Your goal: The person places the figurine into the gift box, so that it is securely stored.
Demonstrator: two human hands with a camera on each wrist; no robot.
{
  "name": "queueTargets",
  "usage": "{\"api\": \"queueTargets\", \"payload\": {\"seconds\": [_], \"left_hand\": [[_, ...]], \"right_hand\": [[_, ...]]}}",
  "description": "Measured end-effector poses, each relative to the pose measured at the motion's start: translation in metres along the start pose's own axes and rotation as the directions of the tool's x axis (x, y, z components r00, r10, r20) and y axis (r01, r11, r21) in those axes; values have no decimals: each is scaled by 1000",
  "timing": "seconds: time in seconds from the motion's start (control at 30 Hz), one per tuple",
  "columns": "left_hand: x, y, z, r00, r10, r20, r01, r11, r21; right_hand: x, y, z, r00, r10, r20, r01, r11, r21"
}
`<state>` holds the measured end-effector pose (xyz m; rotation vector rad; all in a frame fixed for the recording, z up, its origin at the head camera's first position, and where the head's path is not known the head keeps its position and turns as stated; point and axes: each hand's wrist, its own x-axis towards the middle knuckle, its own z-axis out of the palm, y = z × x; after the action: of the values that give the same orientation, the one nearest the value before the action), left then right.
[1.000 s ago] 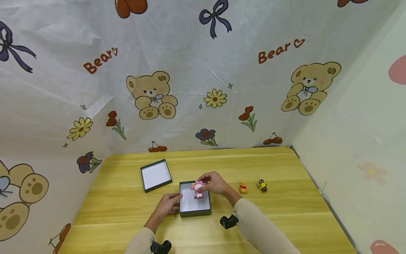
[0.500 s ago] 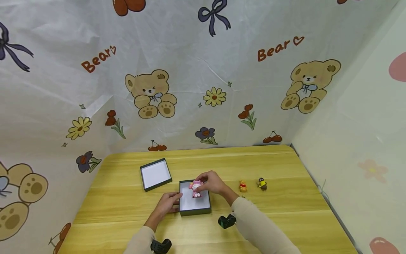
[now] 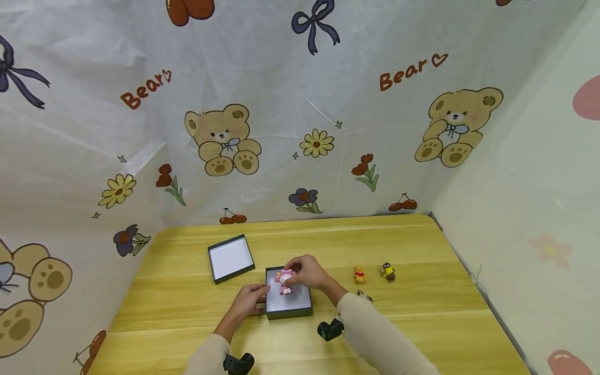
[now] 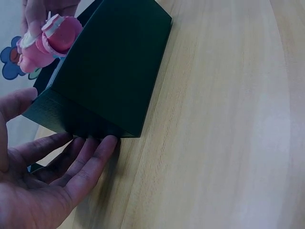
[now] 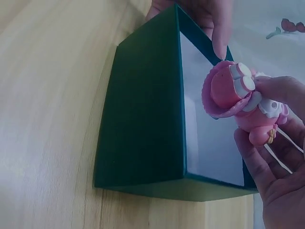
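Pink figurine (image 3: 285, 282), pinched by right hand (image 3: 309, 273), hovers over green box (image 3: 288, 310).

On the wooden desk (image 3: 412, 323) a dark lid (image 3: 230, 258) lies white side up at the back left, a small orange figure (image 3: 359, 275) and a yellow figure (image 3: 387, 272) stand just beside each other at the right, before a bear-printed backdrop (image 3: 281, 104).

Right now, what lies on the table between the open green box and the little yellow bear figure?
In the head view, the right hand and its sleeved forearm cross that stretch, holding the pink figure over the green box; beyond them, bare wood up to the yellow bear figure.
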<state>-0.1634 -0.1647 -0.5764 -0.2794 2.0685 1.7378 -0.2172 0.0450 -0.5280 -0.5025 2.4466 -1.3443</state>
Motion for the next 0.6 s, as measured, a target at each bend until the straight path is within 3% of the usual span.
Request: {"api": "queueTargets", "payload": {"seconds": [0.27, 0.6], "left_hand": [[0, -1, 0, 1000, 0, 9, 0, 1000, -10], [-3, 1, 1, 1000, 7, 10, -7, 1000, -23]], "right_hand": [[1, -3, 5, 999, 33, -26, -33, 999, -23], [2, -3, 12, 1000, 6, -19, -7, 998, -62]]}}
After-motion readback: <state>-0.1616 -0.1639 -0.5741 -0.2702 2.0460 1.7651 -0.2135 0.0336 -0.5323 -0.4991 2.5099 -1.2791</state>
